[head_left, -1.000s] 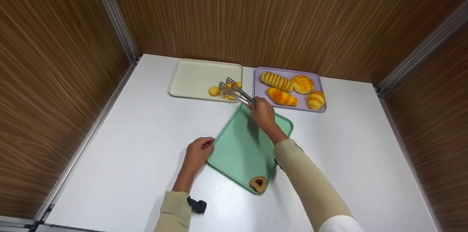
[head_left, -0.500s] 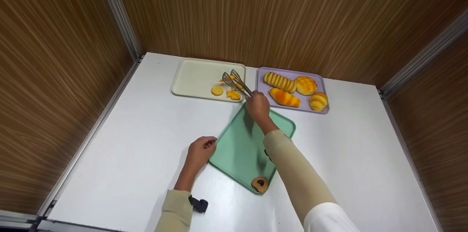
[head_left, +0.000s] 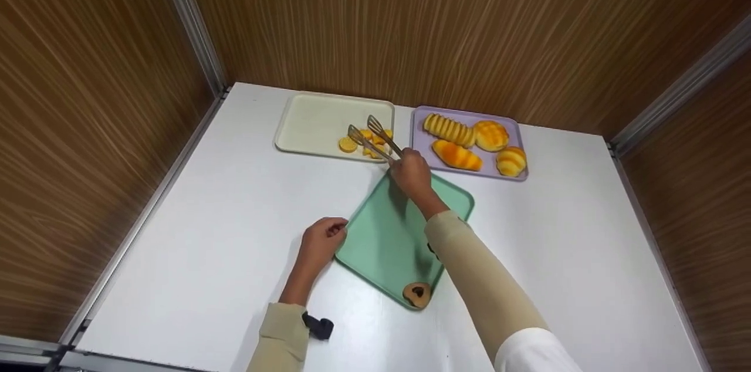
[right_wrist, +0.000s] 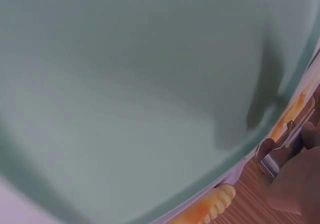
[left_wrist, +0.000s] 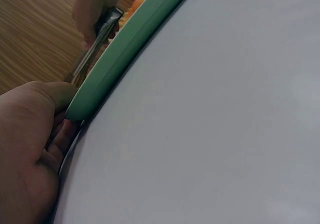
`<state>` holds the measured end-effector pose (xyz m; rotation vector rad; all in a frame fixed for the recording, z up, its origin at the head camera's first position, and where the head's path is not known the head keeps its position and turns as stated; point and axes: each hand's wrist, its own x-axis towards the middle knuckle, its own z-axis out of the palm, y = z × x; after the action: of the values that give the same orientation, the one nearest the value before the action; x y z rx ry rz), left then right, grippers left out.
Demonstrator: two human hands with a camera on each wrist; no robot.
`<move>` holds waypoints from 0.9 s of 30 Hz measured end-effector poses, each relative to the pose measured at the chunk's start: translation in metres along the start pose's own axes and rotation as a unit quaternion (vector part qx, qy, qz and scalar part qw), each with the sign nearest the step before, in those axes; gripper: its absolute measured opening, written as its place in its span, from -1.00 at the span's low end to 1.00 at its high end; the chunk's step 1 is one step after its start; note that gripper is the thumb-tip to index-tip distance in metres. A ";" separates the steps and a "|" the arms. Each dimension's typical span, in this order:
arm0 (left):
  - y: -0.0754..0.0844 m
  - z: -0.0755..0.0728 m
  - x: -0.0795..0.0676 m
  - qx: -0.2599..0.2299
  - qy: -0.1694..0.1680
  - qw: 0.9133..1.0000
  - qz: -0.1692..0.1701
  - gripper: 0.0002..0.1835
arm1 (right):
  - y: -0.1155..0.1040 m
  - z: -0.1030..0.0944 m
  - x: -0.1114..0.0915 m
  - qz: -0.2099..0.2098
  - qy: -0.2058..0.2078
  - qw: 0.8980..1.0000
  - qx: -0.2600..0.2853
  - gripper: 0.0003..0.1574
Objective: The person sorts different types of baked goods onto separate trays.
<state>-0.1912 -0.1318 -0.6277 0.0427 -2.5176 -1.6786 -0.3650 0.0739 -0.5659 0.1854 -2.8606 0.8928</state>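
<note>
My right hand [head_left: 412, 173] grips metal tongs [head_left: 385, 136], their slotted ends spread over the cream tray [head_left: 317, 125]. Beneath those ends lie several small yellow cookies, among them a round one [head_left: 347, 144]; the tongs partly cover the others. My left hand [head_left: 320, 243] pinches the left edge of a green tray [head_left: 381, 243]. In the left wrist view its thumb lies at the top of the rim [left_wrist: 120, 54] and fingers are underneath. A brown heart-shaped cookie [head_left: 418, 301] with a dark centre sits in the green tray's near corner.
A purple tray [head_left: 418, 152] at the back right bears several breads, including a ridged long loaf [head_left: 449, 130] and a round bun [head_left: 491, 135]. Wood-patterned panels [head_left: 375, 26] wall in the white table [head_left: 234, 213] at the back and sides.
The right hand has shifted slightly left and away from me. The tongs' ends rose off the cookies, then lowered over them, now spread wider. The left hand keeps its hold on the green tray.
</note>
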 end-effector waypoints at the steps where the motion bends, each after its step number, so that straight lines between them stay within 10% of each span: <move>1: 0.000 0.000 0.000 0.000 -0.001 1.000 0.001 -0.79 | 0.001 -0.002 -0.001 -0.003 -0.003 1.000 0.000 -0.64; 27: 0.000 -0.001 0.000 -0.001 -0.003 1.000 -0.003 -0.77 | 0.035 -0.067 -0.079 -0.088 -0.002 0.994 0.071 -0.50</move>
<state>-0.1912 -0.1326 -0.6276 0.0449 -2.5221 -1.6847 -0.2861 0.1466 -0.5443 0.4492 -2.7322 1.0577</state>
